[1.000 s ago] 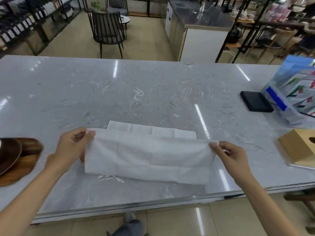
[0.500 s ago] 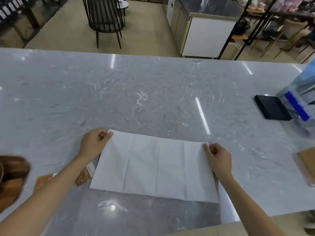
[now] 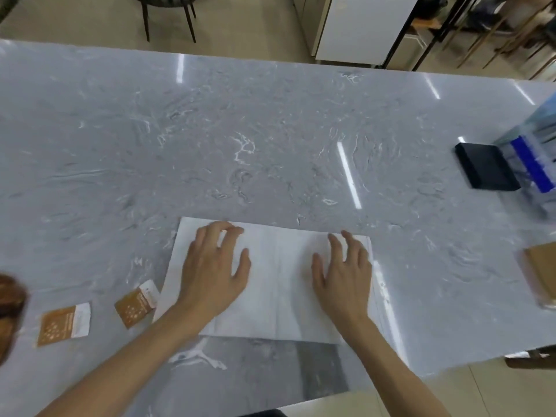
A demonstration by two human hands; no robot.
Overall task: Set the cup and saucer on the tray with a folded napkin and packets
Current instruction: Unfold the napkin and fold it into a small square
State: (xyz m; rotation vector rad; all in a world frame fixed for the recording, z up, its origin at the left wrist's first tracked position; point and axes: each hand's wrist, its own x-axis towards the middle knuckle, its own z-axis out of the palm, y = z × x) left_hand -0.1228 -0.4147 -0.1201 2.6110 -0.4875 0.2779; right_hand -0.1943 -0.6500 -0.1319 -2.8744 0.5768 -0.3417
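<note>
A white napkin [image 3: 279, 275], folded once into a wide rectangle, lies flat on the grey marble table [image 3: 270, 145] near its front edge. My left hand [image 3: 213, 272] rests palm down on its left half with fingers spread. My right hand [image 3: 343, 272] presses flat on its right half, fingers apart. Two brown-and-white packets lie left of the napkin: one packet [image 3: 137, 305] touches the napkin's left edge, the other packet [image 3: 64, 325] is farther left. A dark wooden tray [image 3: 9, 311] shows only partly at the left border. Cup and saucer are out of view.
A black flat box [image 3: 486, 170] sits at the right, beside a clear holder with a blue stripe [image 3: 532, 164]. A tan cardboard box [image 3: 541, 275] is cut off at the right edge. A chair and a white counter stand beyond the table.
The napkin's raised edge was folded over and laid down flat. Both hands let go of its corners and moved inward to press on top. The view tilted down, revealing the packets.
</note>
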